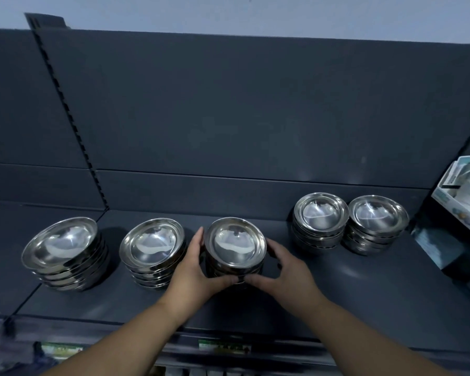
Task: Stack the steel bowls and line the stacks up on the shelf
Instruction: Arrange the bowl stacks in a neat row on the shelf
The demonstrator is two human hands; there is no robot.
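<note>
Centre frame: left hand (194,263) and right hand (284,267) cup the middle bowl stack (235,246), fingers curled round its base, likely to square it with neighbouring stacks on the shelf (364,289).

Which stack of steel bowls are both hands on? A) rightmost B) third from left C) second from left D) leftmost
B: the left hand and right hand curl round the third stack counted from the left, one on each side of it.
</note>
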